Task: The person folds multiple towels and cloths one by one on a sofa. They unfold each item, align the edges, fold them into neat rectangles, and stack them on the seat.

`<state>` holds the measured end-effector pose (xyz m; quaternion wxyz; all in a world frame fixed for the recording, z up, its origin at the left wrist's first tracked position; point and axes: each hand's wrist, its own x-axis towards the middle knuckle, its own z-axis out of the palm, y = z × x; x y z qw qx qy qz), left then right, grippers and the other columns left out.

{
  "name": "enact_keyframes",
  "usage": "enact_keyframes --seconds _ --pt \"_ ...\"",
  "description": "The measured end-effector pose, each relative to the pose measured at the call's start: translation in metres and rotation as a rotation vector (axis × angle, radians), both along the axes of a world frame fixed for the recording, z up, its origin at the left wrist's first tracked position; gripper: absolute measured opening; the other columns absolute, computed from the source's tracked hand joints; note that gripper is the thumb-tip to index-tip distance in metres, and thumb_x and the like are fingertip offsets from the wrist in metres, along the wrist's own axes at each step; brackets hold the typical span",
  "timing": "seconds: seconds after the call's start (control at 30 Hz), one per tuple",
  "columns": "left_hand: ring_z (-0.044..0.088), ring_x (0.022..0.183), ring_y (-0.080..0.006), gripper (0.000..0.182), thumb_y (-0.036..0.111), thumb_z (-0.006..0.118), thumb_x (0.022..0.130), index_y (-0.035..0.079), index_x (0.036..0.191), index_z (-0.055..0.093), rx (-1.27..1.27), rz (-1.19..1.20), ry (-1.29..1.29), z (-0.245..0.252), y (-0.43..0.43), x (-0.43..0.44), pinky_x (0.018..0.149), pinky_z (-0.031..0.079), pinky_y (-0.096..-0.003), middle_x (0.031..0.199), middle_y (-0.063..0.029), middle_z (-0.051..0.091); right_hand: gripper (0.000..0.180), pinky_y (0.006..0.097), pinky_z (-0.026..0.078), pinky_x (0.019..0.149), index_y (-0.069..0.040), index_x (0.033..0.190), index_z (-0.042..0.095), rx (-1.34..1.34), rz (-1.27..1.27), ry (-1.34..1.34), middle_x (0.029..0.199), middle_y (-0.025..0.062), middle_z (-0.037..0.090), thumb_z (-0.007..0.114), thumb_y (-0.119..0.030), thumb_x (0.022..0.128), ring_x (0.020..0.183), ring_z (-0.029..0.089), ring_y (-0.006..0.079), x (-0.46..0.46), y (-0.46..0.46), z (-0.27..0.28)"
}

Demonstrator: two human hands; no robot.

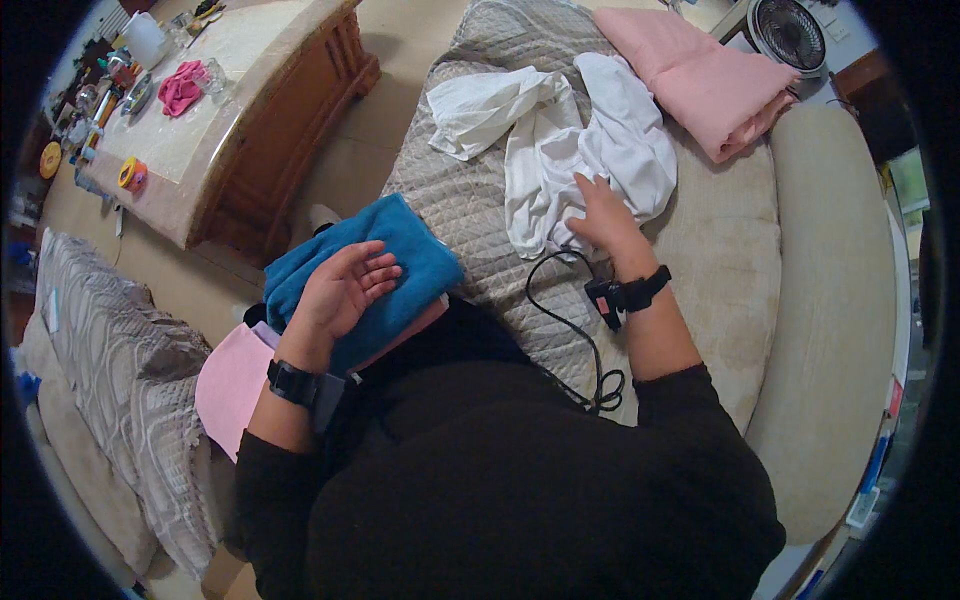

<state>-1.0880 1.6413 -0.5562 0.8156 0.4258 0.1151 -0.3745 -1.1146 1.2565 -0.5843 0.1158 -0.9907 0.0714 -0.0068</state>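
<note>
My left hand (pixel 349 289) rests palm partly up, fingers loosely curled and holding nothing, over a folded blue towel (pixel 420 251) on my lap. Under the towel show the edges of pink cloths (pixel 236 375). My right hand (pixel 604 217) reaches to the near side of a crumpled white garment (pixel 630 142) on the quilted sofa cover, fingers spread; whether the fingertips press on the cloth cannot be told. A black device with a cable (pixel 559 319) lies by my right wrist. Both wrists wear black straps.
A folded pink blanket (pixel 697 82) and a fan (pixel 787 34) are at the sofa's far end. The padded armrest (pixel 825 322) runs along the right. At the upper left, a wooden table (pixel 262 142) bears a pink cloth (pixel 180 88), glassware and several small items. A covered seat (pixel 127 375) stands at the left.
</note>
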Motion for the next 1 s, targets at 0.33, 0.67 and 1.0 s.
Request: enact_keyframes --seconds 0.33,0.67,1.0 --pt "0.059 0.084 -0.0214 0.026 0.021 0.053 0.084 -0.001 0.098 0.052 0.050 0.010 -0.010 0.003 -0.001 -0.003 0.075 0.048 -0.0295 0.091 -0.0122 0.058 0.034 0.0361 0.047 0.074 -0.003 0.091 0.063 0.070 -0.128 0.336 0.088 0.0197 0.061 0.062 -0.024 0.064 0.082 0.060 0.0312 0.003 -0.057 0.004" --pt "0.059 0.084 -0.0220 0.024 0.020 0.053 0.084 -0.001 0.096 0.053 -0.009 0.010 -0.003 -0.002 0.004 -0.005 0.075 0.048 -0.0292 0.090 -0.0122 0.058 0.032 0.0318 0.046 0.058 -0.002 0.089 0.063 0.217 -0.030 0.297 0.072 0.0143 0.061 0.067 -0.024 0.066 0.061 0.059 0.0214 0.020 -0.041 0.044" --pt "0.058 0.090 -0.0252 0.026 0.022 0.047 0.087 0.000 0.101 0.051 -0.058 0.016 0.027 -0.010 0.007 -0.003 0.080 0.047 -0.0332 0.095 -0.0142 0.058 0.058 0.0313 0.047 0.045 -0.009 0.127 0.037 0.179 0.069 0.289 0.086 0.0153 0.061 0.050 -0.003 0.072 0.057 0.060 0.0205 0.155 0.038 0.043"
